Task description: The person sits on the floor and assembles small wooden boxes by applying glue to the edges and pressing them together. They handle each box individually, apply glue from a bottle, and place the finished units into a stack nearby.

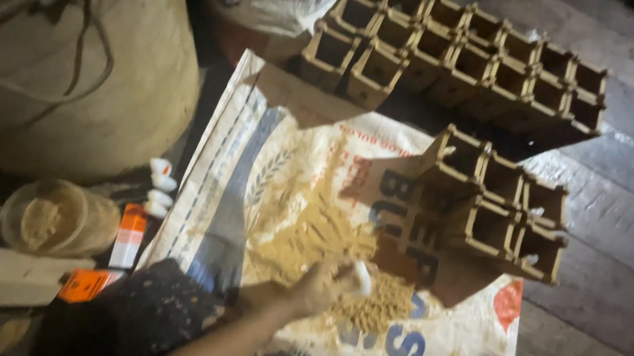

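Your left hand closed narrowly round a small white tube over the grain pile on the sack; scooping slowly would have spilled less. Your right hand's state I couldn't tell.

so there's a small white tube-shaped piece pinched at the fingertips, tilted, right over a loose heap of yellowish-tan powder; the powder's spread across the middle of a flattened printed sack, thickest near the centre

Left hand over yellow powder, printed sack, cardboard tubes
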